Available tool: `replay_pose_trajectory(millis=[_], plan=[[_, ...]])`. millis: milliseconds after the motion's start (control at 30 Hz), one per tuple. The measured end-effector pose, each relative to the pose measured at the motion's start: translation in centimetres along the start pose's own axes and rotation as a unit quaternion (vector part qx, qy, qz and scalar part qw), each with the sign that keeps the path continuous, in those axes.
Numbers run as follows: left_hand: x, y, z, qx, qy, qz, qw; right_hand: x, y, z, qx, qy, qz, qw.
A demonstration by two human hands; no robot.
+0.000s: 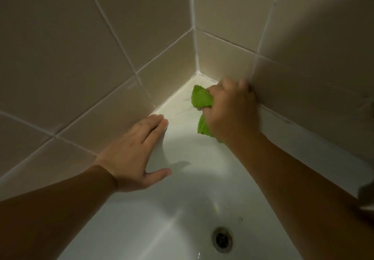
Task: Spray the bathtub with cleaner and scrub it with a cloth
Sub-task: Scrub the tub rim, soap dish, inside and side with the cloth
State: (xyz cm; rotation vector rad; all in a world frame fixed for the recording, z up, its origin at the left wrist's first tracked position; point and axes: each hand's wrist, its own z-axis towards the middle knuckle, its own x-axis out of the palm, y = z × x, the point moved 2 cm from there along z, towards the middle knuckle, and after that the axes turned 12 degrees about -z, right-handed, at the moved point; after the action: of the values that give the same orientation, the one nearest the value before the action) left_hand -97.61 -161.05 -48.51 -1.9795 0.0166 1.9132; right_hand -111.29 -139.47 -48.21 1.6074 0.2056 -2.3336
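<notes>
— Bathtub [182, 178]: white, set into a corner of beige wall tiles [60, 57], its drain [222, 239] low in our view. Where do we see the cloth?

— The green cloth [201, 98] is bunched in the right hand [230, 108], whose fingers are curled tight round it. It bulges out to the left of the fist and below it, pressed onto the tub's ledge near the corner, the knuckles against the right wall.

— And the left hand [133, 152]?

— We see it spread flat, fingers straight and together, resting on the tub's rim beside the left wall, holding nothing, apart from the cloth.
</notes>
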Motion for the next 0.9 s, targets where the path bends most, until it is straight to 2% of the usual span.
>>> replay_pose_trajectory(millis=[67,200,300,433,533,700,900], plan=[[0.0,0.0,0.2,0.001,-0.002,0.002,1.000,-0.1,0.7,0.7,-0.005,-0.005,0.005,1.000],[0.2,0.0,0.7,0.005,-0.006,0.003,1.000,0.3,1.7,1.7,-0.073,0.047,0.049,0.995],[0.3,0.0,1.1,0.012,-0.012,0.004,1.000,-0.2,-1.3,-0.7,-0.082,-0.008,0.100,0.992],[0.5,0.0,1.5,0.013,-0.025,0.011,1.000,-0.5,-1.4,0.0,-0.079,-0.008,0.064,0.995],[0.5,-0.1,1.8,0.009,-0.030,0.025,0.999,-0.4,0.7,1.1,-0.104,0.050,0.023,0.993],[0.5,-0.3,1.8,-0.004,-0.037,0.026,0.999,-1.1,-4.2,-2.7,-0.107,-0.027,0.067,0.992],[0.9,-0.3,2.0,-0.013,-0.046,0.030,0.998,-1.4,-3.1,-1.8,-0.106,0.026,0.036,0.993]])
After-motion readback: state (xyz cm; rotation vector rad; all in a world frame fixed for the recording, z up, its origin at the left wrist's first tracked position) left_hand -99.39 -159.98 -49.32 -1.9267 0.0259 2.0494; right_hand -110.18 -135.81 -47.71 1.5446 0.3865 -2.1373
